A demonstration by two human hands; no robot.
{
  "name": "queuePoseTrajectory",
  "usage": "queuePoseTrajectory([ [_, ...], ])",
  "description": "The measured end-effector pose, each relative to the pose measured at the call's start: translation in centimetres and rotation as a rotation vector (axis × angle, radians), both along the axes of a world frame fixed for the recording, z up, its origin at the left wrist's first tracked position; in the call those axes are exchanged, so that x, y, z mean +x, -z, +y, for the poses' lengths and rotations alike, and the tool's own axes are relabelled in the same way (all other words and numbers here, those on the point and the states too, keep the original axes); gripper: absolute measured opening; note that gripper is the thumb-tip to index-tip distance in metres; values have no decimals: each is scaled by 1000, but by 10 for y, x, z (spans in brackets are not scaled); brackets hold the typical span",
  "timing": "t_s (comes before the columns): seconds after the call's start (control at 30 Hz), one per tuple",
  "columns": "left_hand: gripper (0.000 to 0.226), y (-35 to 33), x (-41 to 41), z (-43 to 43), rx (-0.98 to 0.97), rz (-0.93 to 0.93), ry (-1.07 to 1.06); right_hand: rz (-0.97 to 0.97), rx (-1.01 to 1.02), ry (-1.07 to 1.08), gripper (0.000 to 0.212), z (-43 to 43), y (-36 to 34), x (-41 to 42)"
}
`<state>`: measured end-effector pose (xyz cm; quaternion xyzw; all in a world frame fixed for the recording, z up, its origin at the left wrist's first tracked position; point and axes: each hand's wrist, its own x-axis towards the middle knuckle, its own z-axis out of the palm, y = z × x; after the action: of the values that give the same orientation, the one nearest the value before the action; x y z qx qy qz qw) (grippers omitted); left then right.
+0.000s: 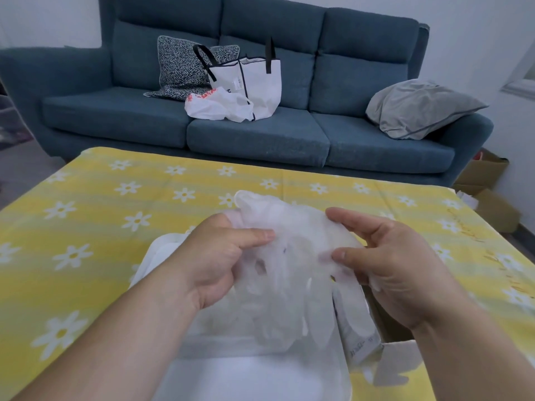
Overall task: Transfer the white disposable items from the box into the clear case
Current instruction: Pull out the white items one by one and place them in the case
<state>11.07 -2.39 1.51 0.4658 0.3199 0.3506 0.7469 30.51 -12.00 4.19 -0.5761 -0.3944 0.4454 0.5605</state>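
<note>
1. Head view: our left hand (220, 256) and right hand (390, 261) both pinch 1 bunch of white disposable gloves (289, 250), thumbs pressed against fingers.
2. The bunch hangs in the air over the clear case (260, 377), just beside the open box (396, 357); it is not yet laid in.
3. Judgement: mid-transfer. We cannot tell what remains in the box or what the case already contains.

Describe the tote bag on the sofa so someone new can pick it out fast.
Start at the blue sofa behind the yellow flowered table. On its middle seat stands a white tote bag, right of the black-and-white patterned cushion. Unlike the crumpled white plastic bag with red print lying in front of it, it is upright with black handles.
</note>
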Motion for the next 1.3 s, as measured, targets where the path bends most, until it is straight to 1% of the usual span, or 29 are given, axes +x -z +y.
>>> queuePoseTrajectory([
  [0.1, 22, -3, -2, 4, 39, 22, -88, -43, -20, -68, 71, -1, 2, 0],
  [0.17, 23, -6, -5, 4, 52, 4, -93, -55, -54, -119, 77, -1, 3, 4],
  [0.2, 23, -8, -6, 4, 52, -4, -86, -43, -78, -172, 74, -2, 3, 5],
  [0.27, 23, -10, -8, 1, 51, -9, -53, 7, -124, -286, 61, -2, 1, 6],
  [0.33, 26, -10, -8, -3, 47, -5, -9, 17, -135, -318, 49, -2, 1, 5],
  [0.4, 28, -9, -5, -7, 42, 16, 44, 26, -124, -246, 40, 1, 2, 3],
  [0.47, 25, -7, -3, -9, 44, 53, 69, 75, -100, -133, 37, 3, 3, 1],
  [0.53, 25, -4, 2, -11, 70, 98, 75, 69, -59, -36, 25, 4, 3, -1],
  [0.63, 24, -1, 4, -14, 53, 106, 67, 26, 23, -32, 21, 3, -1, -5],
  [0.7, 22, 0, 3, -15, 37, 35, 130, 82, 100, -60, 18, 1, -8, -6],
  [0.73, 27, 0, 2, -15, 27, -20, 172, 121, 143, -86, 18, 0, -14, -7],
  [0.8, 43, 2, -2, -14, 9, -118, 271, 207, 230, -156, 27, -3, -22, -9],
  [0.87, 58, 5, -5, -15, 24, -187, 375, 250, 272, -204, 31, -5, -28, -10],
  [0.97, 83, 6, -2, -14, -29, -202, 346, 191, 235, -227, 37, -2, -25, -16],
  [1.0, 85, 6, -2, -14, -39, -188, 335, 146, 196, -199, 35, -1, -21, -18],
  [1.03, 79, 6, 0, -14, -31, -171, 324, 86, 158, -163, 27, 1, -16, -19],
  [1.1, 55, 4, 2, -16, -1, -115, 278, -20, 98, -113, 15, 3, -10, -22],
  [1.17, 40, 4, 5, -17, 34, -38, 217, -49, 61, -77, 9, 4, -7, -23],
  [1.2, 38, 4, 5, -18, 54, 3, 178, -56, 50, -72, 9, 5, -8, -24],
  [1.3, 36, 6, 8, -17, 176, 142, 79, -82, 7, -72, 24, 4, -10, -22],
])
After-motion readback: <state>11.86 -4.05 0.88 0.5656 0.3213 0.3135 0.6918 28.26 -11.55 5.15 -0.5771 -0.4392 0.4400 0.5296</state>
